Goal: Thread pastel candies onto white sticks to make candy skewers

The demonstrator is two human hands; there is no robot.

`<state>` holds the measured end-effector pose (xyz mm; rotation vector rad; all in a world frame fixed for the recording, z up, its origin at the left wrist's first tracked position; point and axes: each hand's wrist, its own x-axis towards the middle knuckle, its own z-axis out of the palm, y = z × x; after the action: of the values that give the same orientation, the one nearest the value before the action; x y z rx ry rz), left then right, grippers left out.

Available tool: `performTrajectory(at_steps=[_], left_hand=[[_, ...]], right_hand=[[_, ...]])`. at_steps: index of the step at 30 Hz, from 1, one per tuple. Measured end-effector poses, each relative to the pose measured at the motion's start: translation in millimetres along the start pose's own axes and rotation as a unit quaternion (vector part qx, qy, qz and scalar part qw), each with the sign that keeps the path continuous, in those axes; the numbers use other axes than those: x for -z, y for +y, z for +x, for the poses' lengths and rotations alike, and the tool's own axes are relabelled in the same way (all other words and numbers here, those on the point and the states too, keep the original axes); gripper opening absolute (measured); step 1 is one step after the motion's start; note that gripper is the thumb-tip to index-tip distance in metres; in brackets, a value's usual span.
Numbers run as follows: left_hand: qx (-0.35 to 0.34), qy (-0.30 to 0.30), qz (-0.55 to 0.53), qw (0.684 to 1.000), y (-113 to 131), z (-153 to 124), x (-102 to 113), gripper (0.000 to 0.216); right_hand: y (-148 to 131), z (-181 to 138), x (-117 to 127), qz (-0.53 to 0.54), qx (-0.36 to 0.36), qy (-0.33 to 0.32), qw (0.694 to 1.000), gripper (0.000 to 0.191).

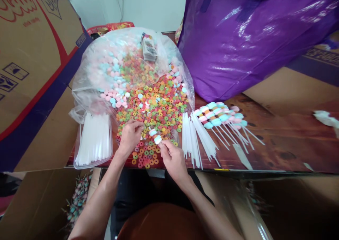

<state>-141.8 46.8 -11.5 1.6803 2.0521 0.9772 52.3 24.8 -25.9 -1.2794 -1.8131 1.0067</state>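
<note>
My right hand (173,159) is closed on a candy skewer (155,136), a white stick threaded with pink, white and blue marshmallow pieces and gummy rings. The skewer tilts up and to the left. Just left of its tip, my left hand (131,136) has its thumb and fingers pinched together; whatever is between them is too small to make out. Under and around both hands lie many gummy rings (148,153) in red, orange, yellow and green. Farther back, pink, blue and white marshmallows (116,98) lie partly under a clear plastic bag (87,65).
White sticks fill a clear tub (93,141) at left; more loose sticks (191,139) lie right of my hands. Finished-looking skewers (221,114) are stacked beyond them. A purple bag (238,46) and a cardboard box (34,77) flank the wooden table (286,141).
</note>
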Motion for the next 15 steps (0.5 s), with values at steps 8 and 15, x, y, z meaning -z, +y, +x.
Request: performTrajectory(at_steps=[8, 15], left_hand=[[-0.077, -0.035, 0.166, 0.983, 9, -9, 0, 0.025], [-0.111, -0.024, 0.129, 0.985, 7, -19, -3, 0.019]], right_hand=[[1, -1, 0, 0.011, 0.001, -0.002, 1.0, 0.022], [2, -2, 0, 0.015, 0.0, -0.007, 1.0, 0.024]])
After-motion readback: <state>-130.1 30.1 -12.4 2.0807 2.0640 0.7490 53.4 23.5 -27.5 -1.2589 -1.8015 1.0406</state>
